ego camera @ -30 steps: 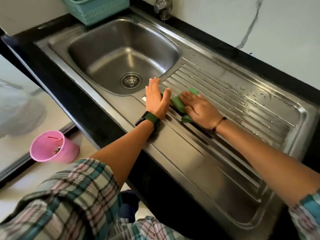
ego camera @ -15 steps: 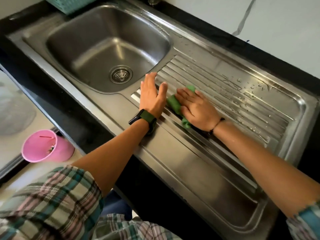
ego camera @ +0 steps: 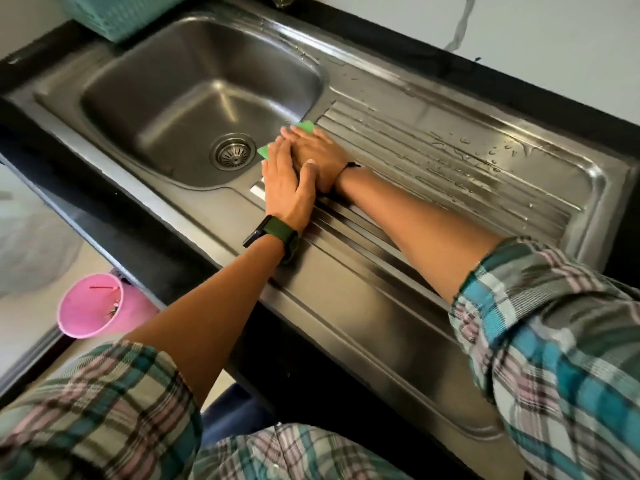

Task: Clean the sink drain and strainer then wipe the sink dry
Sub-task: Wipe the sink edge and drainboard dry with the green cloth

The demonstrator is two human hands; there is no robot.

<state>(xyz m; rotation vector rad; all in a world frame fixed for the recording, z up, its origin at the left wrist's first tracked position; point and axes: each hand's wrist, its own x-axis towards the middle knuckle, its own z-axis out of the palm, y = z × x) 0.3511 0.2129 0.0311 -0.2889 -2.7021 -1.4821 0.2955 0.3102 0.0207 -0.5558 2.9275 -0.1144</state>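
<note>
A steel sink (ego camera: 194,109) has a round strainer (ego camera: 232,155) seated in its drain. A green cloth (ego camera: 305,126) lies on the rim between the basin and the ribbed drainboard (ego camera: 433,174). My right hand (ego camera: 320,155) presses flat on the cloth and covers most of it. My left hand (ego camera: 285,192), with a dark green watch at the wrist, lies flat beside it; its thumb overlaps the right hand and its fingertips reach the cloth's near corner. Both hands are just right of the strainer.
Water drops (ego camera: 485,150) sit on the far right of the drainboard. A teal basket (ego camera: 117,15) stands behind the basin at the top left. A pink bin (ego camera: 93,310) is on the floor at the left, below the black counter edge (ego camera: 121,220).
Both hands and the cloth have slid left along the drainboard to the basin's rim. My left hand has closed in against the right hand.
</note>
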